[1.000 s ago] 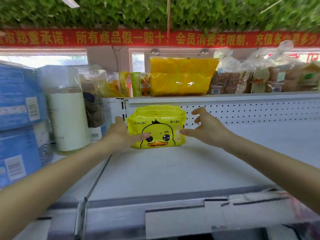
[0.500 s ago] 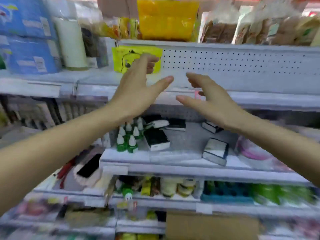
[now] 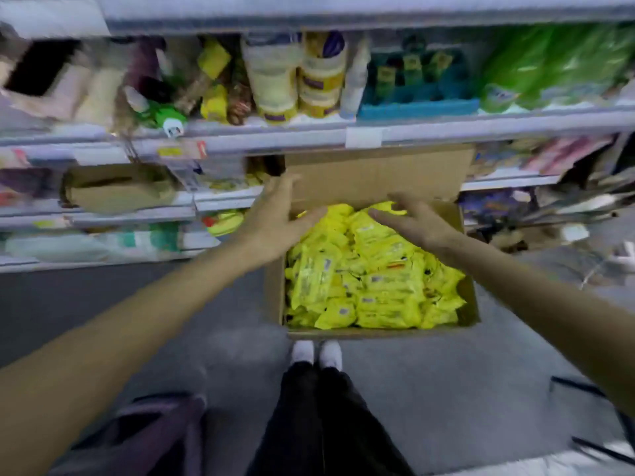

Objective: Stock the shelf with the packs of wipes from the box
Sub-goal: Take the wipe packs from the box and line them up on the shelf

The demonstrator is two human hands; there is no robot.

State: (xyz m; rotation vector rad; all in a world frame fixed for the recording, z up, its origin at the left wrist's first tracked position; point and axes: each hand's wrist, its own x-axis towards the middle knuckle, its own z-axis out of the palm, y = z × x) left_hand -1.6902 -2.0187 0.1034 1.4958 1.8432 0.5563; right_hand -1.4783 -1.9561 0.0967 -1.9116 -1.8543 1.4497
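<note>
An open cardboard box stands on the floor in front of my feet, filled with several yellow packs of wipes. My left hand reaches over the box's far left corner with fingers spread and holds nothing. My right hand hovers over the packs at the far side of the box, fingers loosely extended, also holding nothing. Whether either hand touches a pack is unclear through the blur. The upper shelf with the stocked pack is out of view.
Stocked shelves run across the top of the view, with bottles, jars and green bags. The box's back flap stands up against them. A brown paper bag lies on a lower shelf at left. Grey floor surrounds the box.
My view has swung down from the upper shelf to the box on the floor. Both hands left the yellow pack on the shelf and dropped toward the packs in the box.
</note>
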